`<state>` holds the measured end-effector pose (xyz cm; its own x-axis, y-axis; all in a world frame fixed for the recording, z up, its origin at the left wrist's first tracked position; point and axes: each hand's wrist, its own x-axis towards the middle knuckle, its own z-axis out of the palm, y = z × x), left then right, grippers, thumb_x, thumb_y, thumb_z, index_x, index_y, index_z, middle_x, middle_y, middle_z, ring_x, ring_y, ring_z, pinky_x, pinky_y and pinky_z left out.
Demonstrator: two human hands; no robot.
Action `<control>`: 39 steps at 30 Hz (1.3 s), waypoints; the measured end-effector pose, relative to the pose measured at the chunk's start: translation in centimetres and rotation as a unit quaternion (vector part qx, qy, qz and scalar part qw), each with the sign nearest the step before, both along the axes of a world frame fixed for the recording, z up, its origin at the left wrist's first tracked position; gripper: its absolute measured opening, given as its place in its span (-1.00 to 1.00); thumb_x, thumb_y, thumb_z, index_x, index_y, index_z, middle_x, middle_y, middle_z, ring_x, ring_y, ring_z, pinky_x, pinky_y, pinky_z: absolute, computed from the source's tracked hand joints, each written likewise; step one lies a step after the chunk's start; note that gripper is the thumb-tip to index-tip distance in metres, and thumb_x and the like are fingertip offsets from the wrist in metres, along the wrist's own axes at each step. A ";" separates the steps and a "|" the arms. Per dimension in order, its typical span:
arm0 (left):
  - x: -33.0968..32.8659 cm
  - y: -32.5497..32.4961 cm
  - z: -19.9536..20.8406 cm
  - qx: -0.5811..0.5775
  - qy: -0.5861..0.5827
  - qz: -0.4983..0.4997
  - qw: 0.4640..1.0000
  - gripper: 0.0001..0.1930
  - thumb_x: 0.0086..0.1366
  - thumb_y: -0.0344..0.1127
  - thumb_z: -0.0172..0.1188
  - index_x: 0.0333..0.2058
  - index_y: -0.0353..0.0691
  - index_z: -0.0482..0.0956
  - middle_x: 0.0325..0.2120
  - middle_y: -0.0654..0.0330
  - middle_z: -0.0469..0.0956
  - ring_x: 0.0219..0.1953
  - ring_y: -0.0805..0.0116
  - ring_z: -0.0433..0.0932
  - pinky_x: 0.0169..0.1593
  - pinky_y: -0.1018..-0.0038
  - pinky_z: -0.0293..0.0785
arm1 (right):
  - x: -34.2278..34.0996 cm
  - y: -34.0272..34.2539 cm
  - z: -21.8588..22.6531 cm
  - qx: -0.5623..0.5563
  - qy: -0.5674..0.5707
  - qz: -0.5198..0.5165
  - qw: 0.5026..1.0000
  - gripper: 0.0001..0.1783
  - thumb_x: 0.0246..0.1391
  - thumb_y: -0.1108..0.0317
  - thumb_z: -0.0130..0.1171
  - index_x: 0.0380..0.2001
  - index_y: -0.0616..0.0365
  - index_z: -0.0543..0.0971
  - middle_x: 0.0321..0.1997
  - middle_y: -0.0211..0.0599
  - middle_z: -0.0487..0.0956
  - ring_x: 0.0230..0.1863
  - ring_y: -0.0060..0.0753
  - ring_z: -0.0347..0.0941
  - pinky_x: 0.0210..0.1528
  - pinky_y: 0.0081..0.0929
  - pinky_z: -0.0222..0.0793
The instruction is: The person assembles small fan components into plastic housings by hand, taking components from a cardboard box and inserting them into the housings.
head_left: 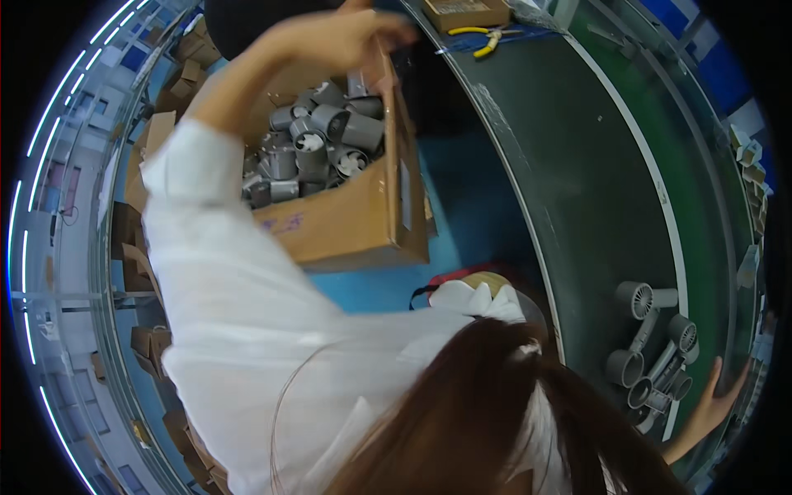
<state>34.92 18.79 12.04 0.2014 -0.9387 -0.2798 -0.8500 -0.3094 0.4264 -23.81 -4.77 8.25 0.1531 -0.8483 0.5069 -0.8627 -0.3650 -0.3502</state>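
My left arm, in a white sleeve, reaches over an open cardboard box full of grey plastic cylindrical housings, some with white fan blades inside. My left hand is at the box's far right rim, its fingers smeared by motion. Whether it grips the rim I cannot tell. At the lower right, my right hand has its fingers spread, with nothing seen in it. Nearest to it on the dark green bench lies a cluster of grey handheld fan bodies with round heads and handles.
Yellow-handled pliers lie at the bench's far end, beside a small cardboard tray. Several cartons line the left side. Brown hair hangs across the lower middle of the view. Blue floor shows between box and bench.
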 end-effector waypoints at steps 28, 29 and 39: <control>3.6 15.3 -15.1 -0.047 -0.034 0.121 0.991 0.11 -0.39 -0.21 0.44 0.24 0.17 0.03 -0.34 0.02 0.54 -0.11 -0.16 0.33 -0.09 0.12 0.42 | 58.8 19.4 -7.8 0.120 0.508 0.657 0.545 0.37 -0.80 0.13 0.58 0.26 -0.03 0.11 0.21 -0.20 0.31 0.16 -0.20 0.34 0.05 -0.36 0.33; 3.6 15.1 -15.0 -0.061 -0.039 0.133 0.988 0.11 -0.40 -0.21 0.44 0.23 0.16 0.05 -0.33 0.01 0.54 -0.10 -0.16 0.32 -0.09 0.12 0.42 | 59.0 19.7 -7.5 0.129 0.511 0.647 0.551 0.28 -0.79 0.17 0.57 0.21 -0.01 0.16 0.15 -0.22 0.34 0.13 -0.21 0.36 0.03 -0.37 0.34; 3.1 15.5 -16.1 -0.134 -0.076 0.158 0.975 0.05 -0.50 -0.28 0.46 0.17 0.05 0.25 -0.14 0.01 0.47 0.03 -0.15 0.26 0.12 0.12 0.28 | 58.1 19.7 -7.9 0.094 0.448 0.681 0.572 0.02 -0.69 0.35 0.44 0.06 0.12 0.26 -0.18 -0.04 0.49 -0.10 -0.10 0.46 -0.16 -0.37 0.42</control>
